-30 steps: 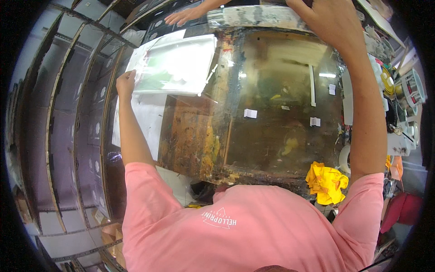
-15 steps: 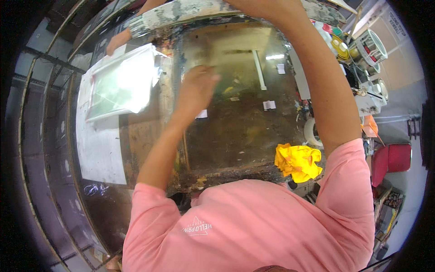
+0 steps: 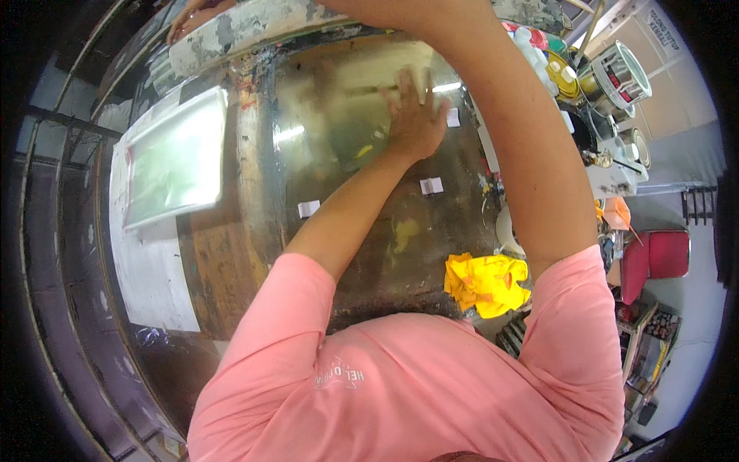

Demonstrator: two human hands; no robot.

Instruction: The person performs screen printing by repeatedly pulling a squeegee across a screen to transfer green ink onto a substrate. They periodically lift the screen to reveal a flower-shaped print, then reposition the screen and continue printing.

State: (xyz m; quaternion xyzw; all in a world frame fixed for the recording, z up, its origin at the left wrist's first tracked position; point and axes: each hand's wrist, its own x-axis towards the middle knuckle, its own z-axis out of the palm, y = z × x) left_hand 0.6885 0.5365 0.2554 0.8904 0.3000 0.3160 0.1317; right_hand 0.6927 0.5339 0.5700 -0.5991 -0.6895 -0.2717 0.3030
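My left hand (image 3: 418,119) reaches over the dark, glossy worktop (image 3: 362,246), fingers spread and blurred, nothing visible in them. Whether its palm touches the surface is hard to tell. Small white tabs lie around it: one tab (image 3: 453,117) by the thumb side, another (image 3: 432,185) nearer me, a third (image 3: 309,209) beside my left forearm. My right arm (image 3: 531,154) arches over the right side toward a paint-worn beam (image 3: 262,31) at the far edge. The top of the picture cuts off my right hand, so its fingers are hidden.
Left of the worktop, shiny clear plastic sheets (image 3: 177,162) lie on white paper (image 3: 158,285). A crumpled yellow cloth (image 3: 489,283) sits at the front right. Tins and a white bucket (image 3: 622,73) crowd the right side. Another person's hand (image 3: 204,17) is at the far left, near metal bars.
My left hand has swept right and opened out over where a white strip lay, hiding it. The other person's hand has drawn back from the plastic sheets. The view has shifted slightly.
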